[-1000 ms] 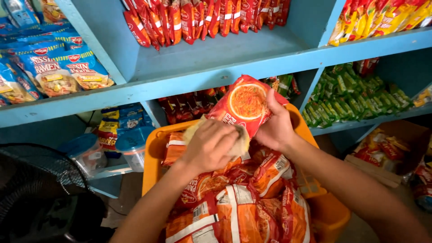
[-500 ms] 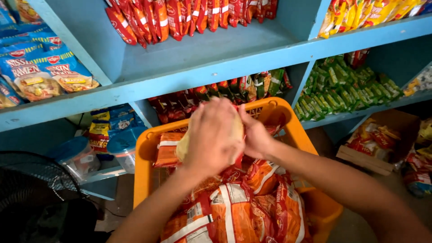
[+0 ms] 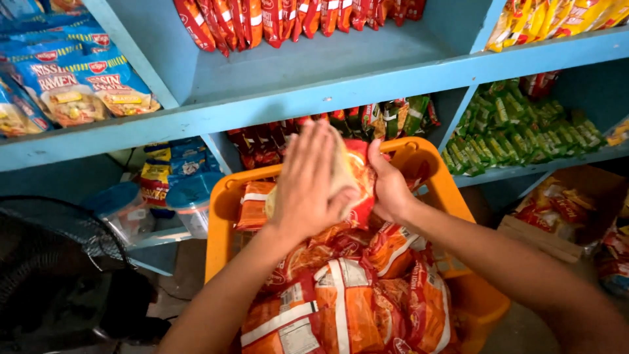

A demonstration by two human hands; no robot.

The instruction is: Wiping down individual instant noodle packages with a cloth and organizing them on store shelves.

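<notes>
Both of my hands clasp a stack of orange-red noodle packets point(image 3: 359, 176) over an orange plastic basket point(image 3: 223, 216). My left hand point(image 3: 308, 180) presses flat on the near side of the stack, my right hand point(image 3: 388, 187) grips its far side. The basket is heaped with several more orange noodle packets point(image 3: 341, 295). The held stack hangs just in front of the light blue shelf edge point(image 3: 314, 92).
Red packets point(image 3: 275, 16) stand at the back of the middle shelf bay, blue packets point(image 3: 72, 92) lie at left, green packets point(image 3: 517, 131) at right. A black fan point(image 3: 46, 262) stands low left. Blue-lidded tubs point(image 3: 190, 196) sit beneath; a cardboard box point(image 3: 563, 216) stands right.
One second ago my right hand held one packet up, face showing. Since then both hands closed around a stack and lifted it slightly toward the shelf.
</notes>
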